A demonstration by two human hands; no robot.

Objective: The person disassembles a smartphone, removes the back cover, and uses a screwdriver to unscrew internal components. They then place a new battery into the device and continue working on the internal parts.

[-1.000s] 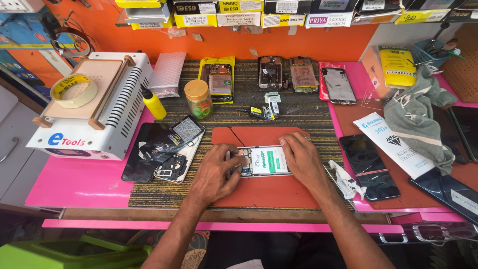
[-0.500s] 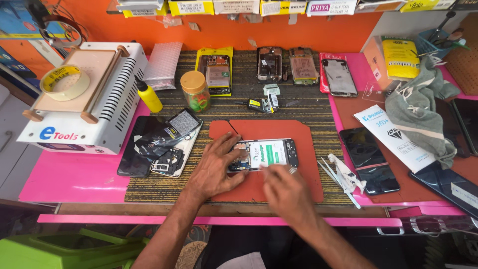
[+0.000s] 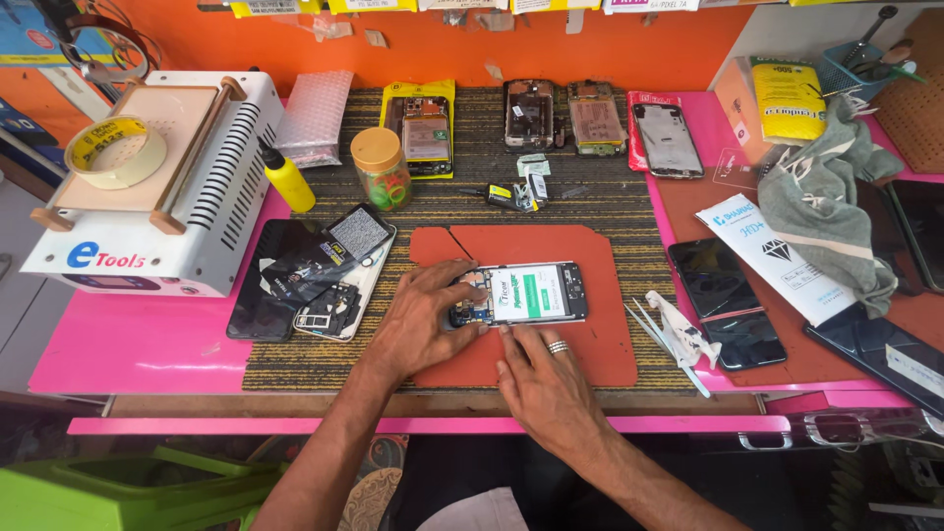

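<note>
An opened phone (image 3: 521,293) with its back off, showing a white and green battery and a circuit board, lies on a red-orange mat (image 3: 590,339). My left hand (image 3: 421,317) rests on the phone's left end, fingers curled over the board. My right hand (image 3: 546,379), with a ring on one finger, lies flat on the mat just below the phone, fingertips touching its lower edge. Neither hand holds a tool.
A white heating machine (image 3: 157,187) carrying a tape roll (image 3: 115,149) stands at the left. A yellow bottle (image 3: 288,182), an orange-lidded jar (image 3: 381,167), dismantled phones (image 3: 315,270), white tweezers (image 3: 669,332), dark screens (image 3: 723,300) and a grey cloth (image 3: 821,197) surround the mat.
My right hand has pulled back from the phone's right end to the mat below it. The left hand stays on the phone's left end.
</note>
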